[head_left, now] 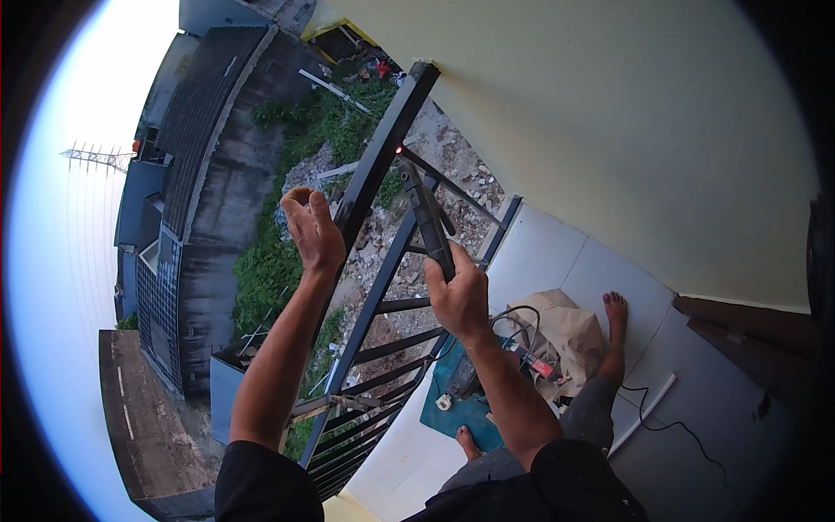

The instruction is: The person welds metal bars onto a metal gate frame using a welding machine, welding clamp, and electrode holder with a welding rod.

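My right hand (pixel 460 291) is wrapped round the black handle of a welding electrode holder (pixel 426 214). The holder's head points up at the dark metal railing (pixel 379 162). Close by its head, a small red-orange spot (pixel 398 150) glows where a thin crossbar meets the top rail. Any electrode in the jaws is too small to make out. My left hand (pixel 315 230) is raised on the outer side of the top rail, loosely curled with the thumb apart and nothing visible in it. Whether it touches the rail I cannot tell.
A teal mat (pixel 442 416) on the tiled floor bears a dark machine (pixel 466 376) and cables. A red-and-black power tool (pixel 541 365) lies against a beige cloth bag (pixel 565 324) by my feet. A white rod (pixel 645 412) lies rightward. The pale wall (pixel 626 130) rises at the right; rubble lies beyond the railing.
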Demonstrator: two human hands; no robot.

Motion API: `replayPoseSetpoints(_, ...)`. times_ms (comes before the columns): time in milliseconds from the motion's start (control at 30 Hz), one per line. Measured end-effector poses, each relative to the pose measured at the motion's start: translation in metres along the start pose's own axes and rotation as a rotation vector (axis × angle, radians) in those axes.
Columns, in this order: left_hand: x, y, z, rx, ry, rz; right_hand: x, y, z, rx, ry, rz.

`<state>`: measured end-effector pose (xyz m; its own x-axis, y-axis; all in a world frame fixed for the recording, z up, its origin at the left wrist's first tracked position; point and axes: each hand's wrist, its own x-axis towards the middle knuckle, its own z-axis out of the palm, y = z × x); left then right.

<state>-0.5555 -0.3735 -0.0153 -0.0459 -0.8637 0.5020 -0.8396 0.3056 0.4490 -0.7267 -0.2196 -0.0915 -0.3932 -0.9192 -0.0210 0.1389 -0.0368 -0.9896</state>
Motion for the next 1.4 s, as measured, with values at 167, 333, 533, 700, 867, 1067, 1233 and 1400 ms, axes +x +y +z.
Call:
replayPoseSetpoints(167, 0.001, -0.009, 0.002, 0.048, 0.052, 0.068, 0.000, 0.000, 0.002, 0.015, 0.012, 0.001)
replayPoseSetpoints(333, -0.001, -0.002, 0.001, 0.026, 0.051, 0.055, 0.003, -0.003, -0.002, 0.018, 0.000, 0.013)
replayPoseSetpoints(533, 0.000, 0.003, -0.003, 0.064, -0.046, 0.035, 0.005, -0.003, -0.002, 0.022, 0.008, 0.022)
replayPoseSetpoints(700, 0.007, 0.017, 0.002, 0.233, -0.148, 0.000, 0.003, 0.000, -0.003, 0.011, 0.023, 0.004)
replayPoseSetpoints(867, 0.006, 0.021, 0.001, 0.345, -0.346, -0.080, -0.005, 0.002, -0.017, -0.021, 0.043, -0.012)
replayPoseSetpoints(1067, 0.014, 0.019, 0.008, 0.315, -0.287, -0.009, -0.005, -0.011, -0.046, -0.011, 0.058, -0.026)
replayPoseSetpoints(1233, 0.008, 0.025, -0.001, 0.251, -0.251, -0.134, 0.006, -0.042, -0.097, 0.088, -0.026, -0.082)
replayPoseSetpoints(1400, -0.003, 0.009, -0.001, 0.238, -0.017, -0.163, 0.059, -0.066, -0.144, 0.271, -0.410, -0.093)
